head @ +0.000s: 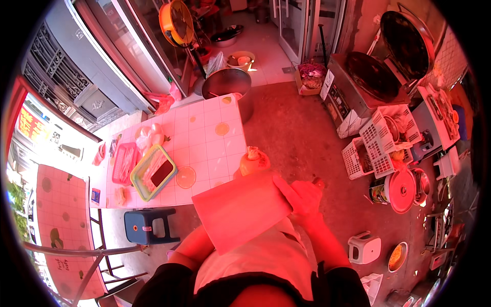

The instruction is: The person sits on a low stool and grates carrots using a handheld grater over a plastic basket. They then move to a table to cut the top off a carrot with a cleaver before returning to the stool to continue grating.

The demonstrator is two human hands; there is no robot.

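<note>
Before my waist is a flat rectangular sheet or thin board [241,213], tilted and tinted red by the light. My right hand [307,197] grips its right edge, with a finger lying along the upper corner. The left forearm reaches behind the sheet, which hides my left hand. Just past the sheet's far edge, by the table corner, is a rounded orange object [254,163] with a crumpled top; I cannot tell what it is. On the tiled-pattern table cover [207,153] stand a green-rimmed plastic basket [153,172] and a pink plastic basket [124,163], both with pale contents.
A large pot [226,82] stands beyond the table, near a yellow fan [176,23]. At right are an open electric griddle [372,75], white plastic crates [387,134] and a red-lidded bucket [401,191]. A blue stool [147,227] and a white stool [364,248] flank me.
</note>
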